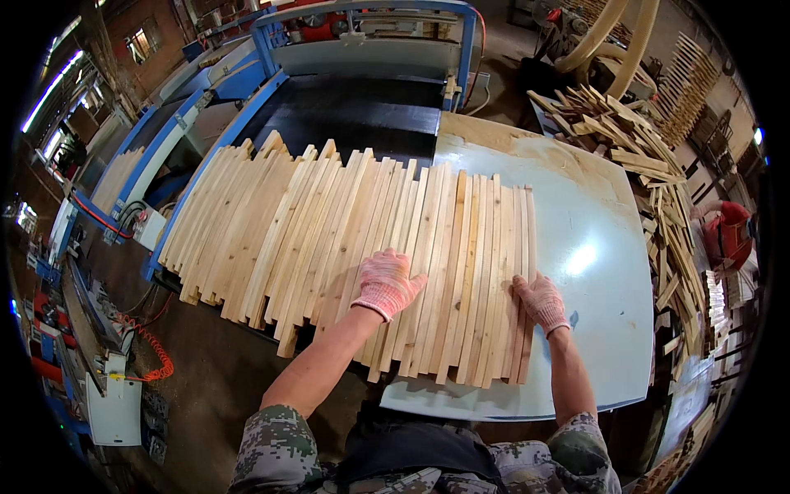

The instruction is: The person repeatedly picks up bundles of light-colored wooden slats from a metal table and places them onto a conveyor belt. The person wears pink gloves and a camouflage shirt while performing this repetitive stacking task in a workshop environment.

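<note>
A wide row of pale wooden strips (346, 239) lies side by side, their ends uneven at both the near and far sides. My left hand (387, 284), in a pink and white knit glove, rests on top of the strips near the middle, thumb spread to the right. At the row's right edge, my right hand (541, 303) in a matching glove touches the outermost strips, its thumb over their top and its fingers along the side. Neither hand is lifting a strip.
Under the row's right part is a glossy pale table (588, 329) with sawdust at its far edge. The left part lies over a black conveyor belt (354, 107) in a blue machine frame (263, 49). Scrap wood (625, 140) is heaped at the right; a red coiled hose (160, 362) hangs left.
</note>
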### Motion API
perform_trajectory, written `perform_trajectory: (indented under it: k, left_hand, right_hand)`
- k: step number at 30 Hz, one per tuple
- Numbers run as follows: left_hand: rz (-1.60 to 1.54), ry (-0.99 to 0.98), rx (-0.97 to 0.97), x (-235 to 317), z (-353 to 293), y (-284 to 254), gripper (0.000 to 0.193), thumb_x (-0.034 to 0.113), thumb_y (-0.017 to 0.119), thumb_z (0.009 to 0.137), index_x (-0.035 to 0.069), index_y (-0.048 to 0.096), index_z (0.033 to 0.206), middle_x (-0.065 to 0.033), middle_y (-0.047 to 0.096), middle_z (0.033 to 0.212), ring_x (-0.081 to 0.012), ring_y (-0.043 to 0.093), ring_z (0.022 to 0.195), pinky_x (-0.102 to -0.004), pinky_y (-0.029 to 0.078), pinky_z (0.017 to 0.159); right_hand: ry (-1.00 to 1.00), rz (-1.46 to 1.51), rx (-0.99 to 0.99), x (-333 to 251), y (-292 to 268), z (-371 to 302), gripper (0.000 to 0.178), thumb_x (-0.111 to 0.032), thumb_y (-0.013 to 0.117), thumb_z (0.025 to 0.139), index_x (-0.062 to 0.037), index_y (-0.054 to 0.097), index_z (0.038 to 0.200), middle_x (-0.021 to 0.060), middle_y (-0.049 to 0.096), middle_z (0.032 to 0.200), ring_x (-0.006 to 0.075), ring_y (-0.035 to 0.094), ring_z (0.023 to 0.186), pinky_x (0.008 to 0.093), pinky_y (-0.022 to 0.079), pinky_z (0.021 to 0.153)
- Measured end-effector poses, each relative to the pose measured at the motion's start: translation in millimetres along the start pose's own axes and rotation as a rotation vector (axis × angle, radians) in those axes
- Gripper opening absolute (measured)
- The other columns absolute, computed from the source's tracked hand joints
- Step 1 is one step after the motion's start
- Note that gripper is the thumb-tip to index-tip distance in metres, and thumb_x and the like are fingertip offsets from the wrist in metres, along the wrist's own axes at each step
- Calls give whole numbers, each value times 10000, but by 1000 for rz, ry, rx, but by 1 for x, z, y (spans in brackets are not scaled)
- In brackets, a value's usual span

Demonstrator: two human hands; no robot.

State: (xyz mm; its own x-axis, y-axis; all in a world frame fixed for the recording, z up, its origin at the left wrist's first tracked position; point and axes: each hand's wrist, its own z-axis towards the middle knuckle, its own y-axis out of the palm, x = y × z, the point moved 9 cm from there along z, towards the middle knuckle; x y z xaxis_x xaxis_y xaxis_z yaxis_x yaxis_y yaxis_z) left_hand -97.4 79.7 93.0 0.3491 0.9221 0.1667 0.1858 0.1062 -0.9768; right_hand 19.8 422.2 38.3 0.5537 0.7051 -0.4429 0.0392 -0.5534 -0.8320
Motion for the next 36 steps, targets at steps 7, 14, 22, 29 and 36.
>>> perform_trajectory:
  k: [7,14,22,29,36]
  left_hand:
    - [-192,-265,-91,-12,9,16,621,524,750,885,40,714,1272,-197,728,1275,-331,727,1160,-442,587,983]
    - [-409,-310,-210,24,0,22,697,437,825,859,0,658,1375,-220,724,1287,-322,700,1201,-419,549,1041]
    - [-426,-126,-191,76,-17,64,958,427,811,875,66,358,1638,-295,436,1620,-398,458,1505,-440,436,1214]
    - [-1190,33,-118,-6,-50,41,890,257,790,958,5,316,1668,-240,429,1665,-323,458,1529,-423,400,1244]
    - [-712,-237,578,-365,-88,-50,779,338,812,930,-15,494,1547,-236,582,1532,-353,561,1431,-446,444,1192]
  right_hand:
    - [-28,83,12,-9,-5,-22,868,-656,593,984,-9,475,1551,294,605,1422,443,600,1335,494,484,1124]
    - [6,123,67,40,-12,-28,880,-614,637,987,0,433,1583,292,574,1470,439,569,1376,481,463,1154]
    - [-69,559,120,106,-12,-34,790,-397,697,1010,31,417,1612,263,622,1462,367,608,1367,409,464,1162]
    - [-129,258,500,54,-39,-86,803,-223,724,967,6,364,1647,281,530,1535,419,529,1429,442,447,1180]
    - [-245,577,618,-53,-21,-150,714,-11,638,992,-35,388,1660,223,537,1542,330,536,1445,432,419,1206]
